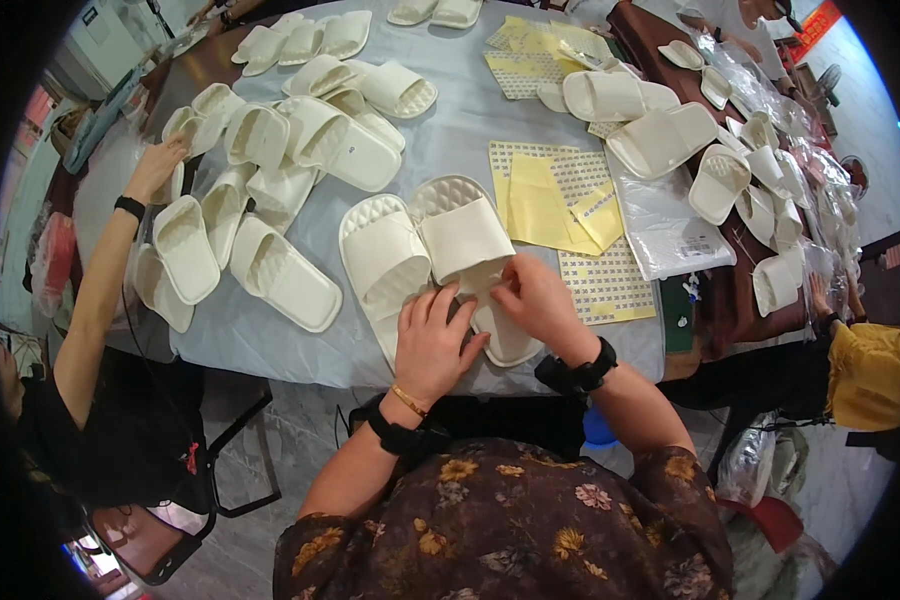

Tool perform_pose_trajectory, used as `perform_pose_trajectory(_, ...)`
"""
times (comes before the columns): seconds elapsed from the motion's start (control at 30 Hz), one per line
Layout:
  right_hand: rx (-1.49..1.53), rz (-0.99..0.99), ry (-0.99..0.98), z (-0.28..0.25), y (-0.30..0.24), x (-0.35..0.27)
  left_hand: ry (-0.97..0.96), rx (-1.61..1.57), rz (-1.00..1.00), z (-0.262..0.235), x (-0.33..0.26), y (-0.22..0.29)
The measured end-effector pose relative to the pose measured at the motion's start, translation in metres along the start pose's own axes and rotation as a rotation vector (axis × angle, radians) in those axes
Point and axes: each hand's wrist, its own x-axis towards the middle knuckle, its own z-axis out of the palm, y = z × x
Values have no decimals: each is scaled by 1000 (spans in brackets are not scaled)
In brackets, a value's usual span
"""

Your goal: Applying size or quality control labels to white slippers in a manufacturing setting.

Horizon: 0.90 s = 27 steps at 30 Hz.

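In front of me a pair of cream slippers lies side by side on the covered table, a left slipper (378, 250) and a right slipper (465, 235). Both have quilted insoles and wide straps. My left hand (428, 340) rests over their lower parts, fingers spread and thumb out to the side. Something dark shows between its thumb and fingers; its kind is unclear. At the right slipper's strap edge, my right hand (540, 305) has its fingers pinched together over the insole. Whatever those fingertips hold, if anything, is too small to make out.
Yellow sticker sheets (540, 200) lie right of the pair, beside a clear plastic bag (670, 230). Loose slippers (340, 140) crowd the left and back. A co-worker's hand (155, 165) reaches in at left. More slippers (720, 185) and another person's hand (822, 297) are at right.
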Motion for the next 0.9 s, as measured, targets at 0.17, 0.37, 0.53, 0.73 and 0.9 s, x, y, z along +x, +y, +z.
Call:
perform_pose_trajectory(0.17,-147,-95,158,7,10,2,3,-28,2,3,-2,-1)
perform_pose_trajectory(0.37,102,83,88,-11,20,-22,113,-223,-202,-3,-8,-4)
perform_pose_trajectory(0.53,160,31,7,-5,26,-48,164,-30,-204,5,10,8)
perform_pose_trajectory(0.73,346,77,41,-1,38,-57,64,73,-285,11,30,8)
perform_pose_trajectory(0.9,441,70,51,1,42,-58,139,-45,-234,-29,31,-8)
